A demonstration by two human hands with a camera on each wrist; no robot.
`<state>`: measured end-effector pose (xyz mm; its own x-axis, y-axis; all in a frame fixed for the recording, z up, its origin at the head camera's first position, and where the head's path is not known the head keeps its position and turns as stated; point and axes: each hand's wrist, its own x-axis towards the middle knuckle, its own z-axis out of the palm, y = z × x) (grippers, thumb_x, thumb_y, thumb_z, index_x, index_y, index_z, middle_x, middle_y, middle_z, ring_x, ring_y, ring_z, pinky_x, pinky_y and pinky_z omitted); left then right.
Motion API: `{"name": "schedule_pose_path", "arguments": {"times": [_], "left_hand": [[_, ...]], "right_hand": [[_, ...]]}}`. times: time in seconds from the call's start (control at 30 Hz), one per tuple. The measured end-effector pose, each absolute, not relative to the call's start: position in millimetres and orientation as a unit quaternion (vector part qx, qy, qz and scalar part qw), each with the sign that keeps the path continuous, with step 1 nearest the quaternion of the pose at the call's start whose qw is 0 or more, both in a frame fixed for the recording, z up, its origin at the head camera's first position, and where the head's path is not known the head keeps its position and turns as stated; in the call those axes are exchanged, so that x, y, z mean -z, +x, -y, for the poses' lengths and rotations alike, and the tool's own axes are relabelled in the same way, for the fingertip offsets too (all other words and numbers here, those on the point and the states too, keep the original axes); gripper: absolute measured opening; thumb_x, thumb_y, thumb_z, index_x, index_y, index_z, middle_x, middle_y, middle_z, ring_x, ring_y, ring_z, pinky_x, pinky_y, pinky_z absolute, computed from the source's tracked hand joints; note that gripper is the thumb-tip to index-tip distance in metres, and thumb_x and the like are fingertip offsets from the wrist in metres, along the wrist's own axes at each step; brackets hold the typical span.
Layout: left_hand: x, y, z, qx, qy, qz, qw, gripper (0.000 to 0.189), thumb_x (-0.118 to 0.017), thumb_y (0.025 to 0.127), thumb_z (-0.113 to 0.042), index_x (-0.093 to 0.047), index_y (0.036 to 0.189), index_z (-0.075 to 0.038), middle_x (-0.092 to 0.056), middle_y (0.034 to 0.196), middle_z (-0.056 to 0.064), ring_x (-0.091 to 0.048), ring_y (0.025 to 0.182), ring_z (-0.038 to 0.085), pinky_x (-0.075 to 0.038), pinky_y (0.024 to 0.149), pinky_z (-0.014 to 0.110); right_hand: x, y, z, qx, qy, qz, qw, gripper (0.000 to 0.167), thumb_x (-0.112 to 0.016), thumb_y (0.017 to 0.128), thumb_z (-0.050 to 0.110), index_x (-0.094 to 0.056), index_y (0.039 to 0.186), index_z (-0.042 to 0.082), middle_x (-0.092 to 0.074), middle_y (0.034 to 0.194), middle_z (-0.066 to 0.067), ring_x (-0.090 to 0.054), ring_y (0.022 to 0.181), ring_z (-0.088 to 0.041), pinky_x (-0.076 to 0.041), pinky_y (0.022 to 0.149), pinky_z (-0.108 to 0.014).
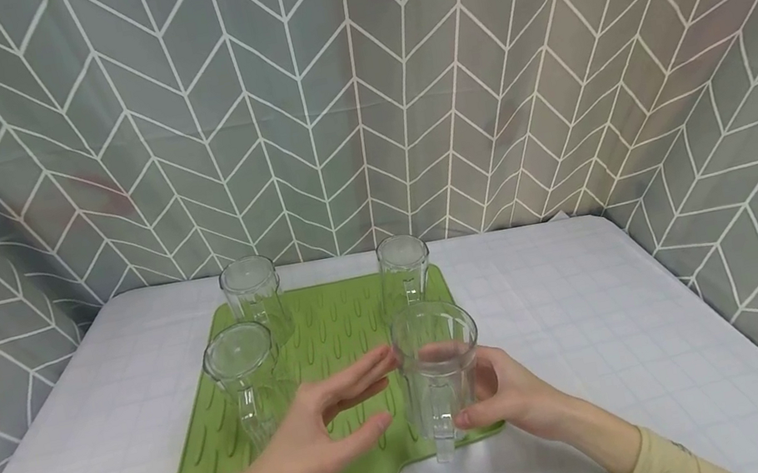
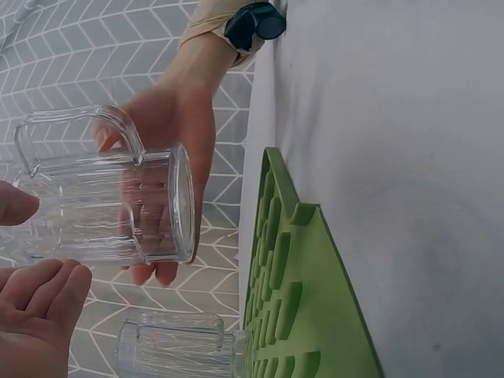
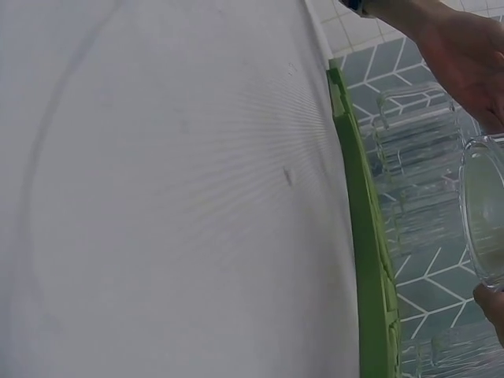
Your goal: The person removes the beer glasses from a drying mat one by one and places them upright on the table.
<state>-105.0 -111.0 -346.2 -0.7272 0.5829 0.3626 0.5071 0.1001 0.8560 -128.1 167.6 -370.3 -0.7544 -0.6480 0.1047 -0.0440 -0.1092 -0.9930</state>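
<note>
My right hand [image 1: 522,399] grips a clear glass mug [image 1: 438,378] from its right side, thumb toward the front. The mug's handle [image 2: 79,116] points to my side. In the left wrist view a gap shows between the mug's lower end and the green drying mat [image 2: 323,272], so it hangs above the mat's front right part. My left hand [image 1: 316,442] is at the mug's left, fingers extended and thumb apart, fingertips right at its wall. Nothing lies in that hand's grasp.
Three more glass mugs stand on the mat: one back left [image 1: 252,293], one front left [image 1: 242,366], one back right [image 1: 402,262]. A white cloth [image 1: 574,304] covers the table. Behind and beside it hangs a grey patterned curtain [image 1: 334,109].
</note>
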Motion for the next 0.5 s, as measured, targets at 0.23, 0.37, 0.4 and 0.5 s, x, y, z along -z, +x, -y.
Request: {"name": "schedule_pose_path", "arguments": {"times": [0.23,0.37,0.4,0.5], "left_hand": [[348.0,-103.6,110.2,-0.559,0.381,-0.736,0.033,0.065,-0.065,0.097,-0.012,-0.036,0.155,-0.012,-0.046,0.153,0.004,-0.057,0.129,0.033,-0.045,0.111,0.032],[348.5,-103.8,110.1,-0.557,0.382,-0.737,0.034,0.065,-0.066,0.097,-0.012,-0.037,0.155,-0.013,-0.046,0.153,0.003,-0.056,0.13,0.033,-0.045,0.111,0.033],[348.8,-103.8,109.9,-0.556,0.381,-0.738,0.035,0.065,-0.066,0.097,-0.012,-0.037,0.155,-0.014,-0.046,0.153,0.003,-0.056,0.13,0.033,-0.045,0.111,0.033],[349.8,-104.0,109.5,-0.554,0.385,-0.738,0.033,0.065,-0.066,0.096,-0.012,-0.037,0.154,-0.01,-0.047,0.152,0.003,-0.057,0.129,0.033,-0.046,0.11,0.033]], "right_hand": [[370.7,-128.8,-168.8,0.694,-0.277,-0.63,0.214,0.075,-0.073,0.076,0.006,-0.045,0.145,0.005,-0.053,0.146,-0.011,-0.052,0.133,-0.023,-0.043,0.112,-0.033],[370.3,-129.1,-169.1,0.694,-0.278,-0.631,0.208,0.078,-0.074,0.074,0.006,-0.043,0.146,0.004,-0.05,0.148,-0.01,-0.052,0.133,-0.022,-0.044,0.112,-0.033],[370.1,-129.1,-169.1,0.694,-0.28,-0.631,0.204,0.078,-0.073,0.074,0.005,-0.043,0.146,0.003,-0.05,0.148,-0.011,-0.051,0.133,-0.022,-0.044,0.112,-0.033],[369.1,-128.8,-169.2,0.693,-0.283,-0.633,0.197,0.079,-0.071,0.073,0.004,-0.043,0.146,0.003,-0.051,0.147,-0.01,-0.051,0.133,-0.022,-0.045,0.111,-0.033]]}}
